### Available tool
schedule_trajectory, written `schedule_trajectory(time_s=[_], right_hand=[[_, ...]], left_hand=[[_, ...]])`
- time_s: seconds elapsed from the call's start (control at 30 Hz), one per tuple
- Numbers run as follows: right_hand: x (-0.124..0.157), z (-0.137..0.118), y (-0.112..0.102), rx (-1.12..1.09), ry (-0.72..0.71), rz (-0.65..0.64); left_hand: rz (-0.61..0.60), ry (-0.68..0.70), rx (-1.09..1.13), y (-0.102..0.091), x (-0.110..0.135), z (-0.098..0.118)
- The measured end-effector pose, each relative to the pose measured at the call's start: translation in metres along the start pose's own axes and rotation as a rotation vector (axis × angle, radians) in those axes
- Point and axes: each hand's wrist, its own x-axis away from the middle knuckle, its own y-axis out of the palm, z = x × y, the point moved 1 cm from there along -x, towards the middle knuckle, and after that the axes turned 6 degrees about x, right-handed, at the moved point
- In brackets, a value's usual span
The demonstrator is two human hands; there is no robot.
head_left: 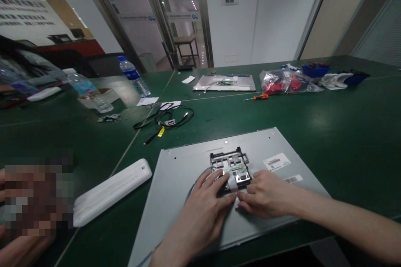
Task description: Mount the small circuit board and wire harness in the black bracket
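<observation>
A flat display panel [166, 175] lies with its grey metal back up on the green table in front of me. A black metal bracket [239, 156] with a small circuit board [242, 177] is at its middle. My left hand [206, 200] rests over the left side of the board, fingers stretched out and apart. At the board's lower right edge, my right hand [263, 196] has its fingers pinched together; what they hold is hidden. Between the hands, a pale strip [232, 183] runs down from the board. A grey cable [189, 190] passes beside my left hand.
To the left lie a long white plastic bar [112, 192] and a coiled black cable [169, 119]. Another person's blurred-out hands [31, 200] are at far left. Further back are water bottles [133, 76], a second panel [225, 83], an orange screwdriver [260, 97] and a plastic bag [286, 82].
</observation>
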Motion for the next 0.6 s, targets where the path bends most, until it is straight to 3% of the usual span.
schedule_trajectory(time_s=[0.6], right_hand=[[0.0021, -0.0071, -0.0048, -0.08, -0.109, -0.051]], left_hand=[[-0.017, -0.02, 0.039, -0.0022, -0.0022, 0.0021]])
